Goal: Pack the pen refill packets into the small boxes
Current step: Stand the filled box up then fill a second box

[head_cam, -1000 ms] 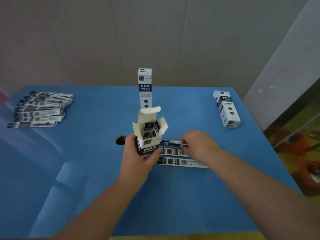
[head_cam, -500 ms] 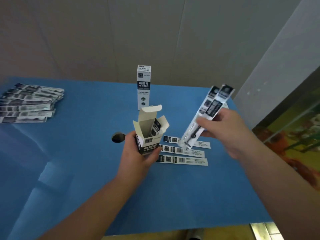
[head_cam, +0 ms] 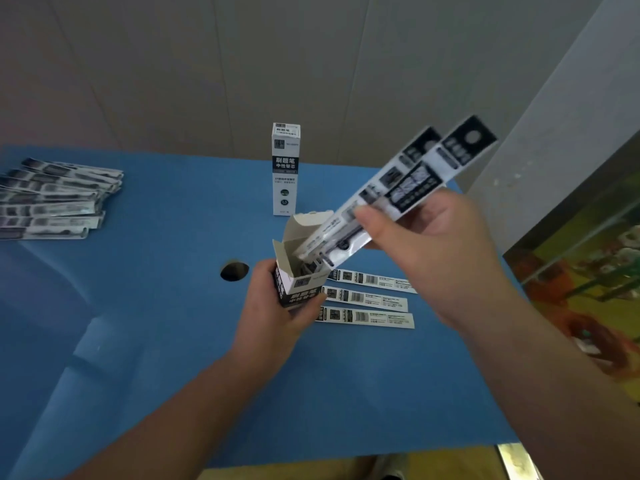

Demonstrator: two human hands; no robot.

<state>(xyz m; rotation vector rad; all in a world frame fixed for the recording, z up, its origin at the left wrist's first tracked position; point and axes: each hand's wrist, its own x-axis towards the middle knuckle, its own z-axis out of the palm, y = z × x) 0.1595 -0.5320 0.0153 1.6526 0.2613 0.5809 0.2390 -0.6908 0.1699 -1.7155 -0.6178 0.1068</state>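
Observation:
My left hand [head_cam: 277, 306] grips a small black-and-white box [head_cam: 299, 287] upright on the blue table, its top flaps open. My right hand [head_cam: 429, 251] holds two long refill packets [head_cam: 391, 192] tilted up to the right, their lower ends at the box's open mouth. Three more refill packets [head_cam: 367, 299] lie flat on the table just right of the box. A pile of several packets [head_cam: 52, 199] rests at the far left.
A closed box [head_cam: 285, 168] stands upright behind the open one. A round hole [head_cam: 234, 270] in the blue table [head_cam: 156, 341] lies just left of my left hand. The table's right edge borders a grey wall and a colourful floor area.
My right hand picked up two packets from the table, lifted them and has now brought their lower ends down to the open box. My left hand stayed on the box.

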